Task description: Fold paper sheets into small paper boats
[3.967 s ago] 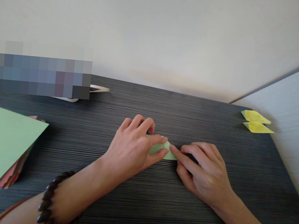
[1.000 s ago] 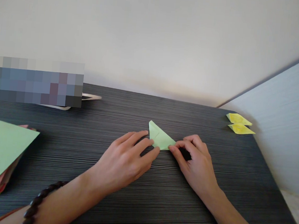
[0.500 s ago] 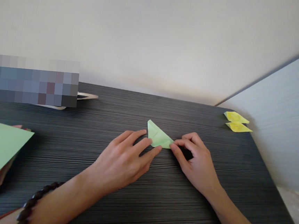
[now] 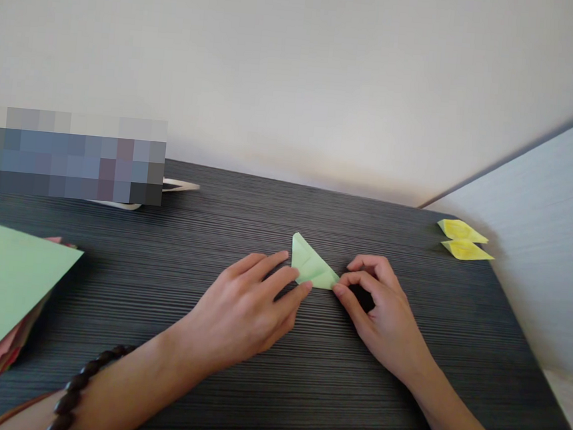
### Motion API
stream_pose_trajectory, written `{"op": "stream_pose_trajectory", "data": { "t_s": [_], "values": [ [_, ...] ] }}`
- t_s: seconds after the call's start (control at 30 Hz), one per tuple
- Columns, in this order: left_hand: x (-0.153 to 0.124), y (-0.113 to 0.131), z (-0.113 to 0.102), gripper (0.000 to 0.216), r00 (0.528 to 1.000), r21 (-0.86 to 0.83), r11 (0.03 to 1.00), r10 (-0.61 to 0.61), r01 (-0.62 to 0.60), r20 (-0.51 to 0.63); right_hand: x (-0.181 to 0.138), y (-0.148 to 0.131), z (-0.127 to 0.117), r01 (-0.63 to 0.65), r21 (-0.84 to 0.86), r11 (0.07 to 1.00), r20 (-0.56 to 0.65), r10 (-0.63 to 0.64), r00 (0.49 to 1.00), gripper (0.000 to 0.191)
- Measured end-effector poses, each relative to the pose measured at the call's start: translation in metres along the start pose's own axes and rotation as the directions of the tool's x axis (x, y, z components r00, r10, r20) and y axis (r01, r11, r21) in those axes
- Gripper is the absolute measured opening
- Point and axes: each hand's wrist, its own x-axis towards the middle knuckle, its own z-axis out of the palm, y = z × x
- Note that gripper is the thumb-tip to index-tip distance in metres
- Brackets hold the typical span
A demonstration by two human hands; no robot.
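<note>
A small piece of light green paper [image 4: 315, 266], folded into a triangle, lies flat on the dark table in front of me. My left hand [image 4: 246, 302] rests over its left side with the fingers spread, a few fingertips touching its left and lower edges. At the opposite end, thumb and fingertip of my right hand [image 4: 389, 311] pinch the paper's right corner. That corner's tip is hidden by the fingers. Dark round beads of a bracelet [image 4: 84, 381] circle my left wrist.
On the left lies a stack of coloured paper [image 4: 13, 291], green on top. Two folded yellow paper pieces [image 4: 465, 241] sit at the back right, by the table's edge. A pale wall stands behind, a light panel [image 4: 556, 225] to the right. The back left is pixelated.
The whole scene has shifted slightly to the right in view as the camera turned. Both hands stay at the green paper, with the finger and thumb of the right hand still at its corner.
</note>
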Motion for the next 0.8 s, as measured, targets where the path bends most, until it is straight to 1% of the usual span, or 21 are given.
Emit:
{"op": "stream_pose_trajectory", "data": {
  "t_s": [0.13, 0.2, 0.27, 0.43, 0.53, 0.63, 0.73, 0.8],
  "values": [
    [-0.002, 0.001, 0.001, 0.033, 1.0, 0.014, 1.0, -0.003, 0.004, -0.005, -0.001, -0.002, 0.003, 0.066, -0.038, 0.997, 0.046, -0.064, 0.997, 0.012],
    [-0.002, 0.002, 0.0, 0.035, 1.0, 0.023, 1.0, 0.001, -0.001, -0.002, -0.001, -0.005, 0.004, 0.074, -0.049, 0.996, 0.054, -0.071, 0.996, 0.012],
    [-0.002, 0.003, 0.0, 0.035, 1.0, 0.031, 1.0, 0.004, -0.004, 0.002, 0.0, -0.008, 0.006, 0.048, -0.061, 0.997, 0.038, -0.046, 0.998, 0.013],
    [-0.001, 0.004, 0.0, 0.036, 1.0, 0.049, 0.999, -0.003, 0.002, 0.017, 0.0, -0.016, 0.013, -0.029, -0.063, 0.998, -0.057, 0.025, 0.998, 0.018],
    [0.0, 0.004, 0.0, 0.033, 1.0, 0.05, 0.999, 0.006, -0.007, 0.026, 0.0, -0.015, 0.013, -0.069, -0.055, 0.996, -0.075, 0.064, 0.995, 0.018],
    [0.001, 0.003, 0.0, 0.029, 1.0, 0.049, 0.999, 0.009, -0.01, 0.006, 0.0, -0.011, 0.007, -0.068, -0.002, 0.998, -0.044, 0.067, 0.997, 0.015],
    [0.0, 0.003, 0.0, 0.027, 1.0, 0.045, 0.999, 0.01, -0.009, -0.017, -0.001, -0.005, -0.001, -0.009, 0.073, 0.997, 0.033, 0.006, 0.999, 0.011],
    [-0.001, 0.003, 0.0, 0.027, 1.0, 0.045, 0.999, 0.007, -0.006, -0.01, -0.001, -0.003, -0.004, -0.003, 0.077, 0.997, 0.065, -0.002, 0.998, 0.009]
  ]
}}
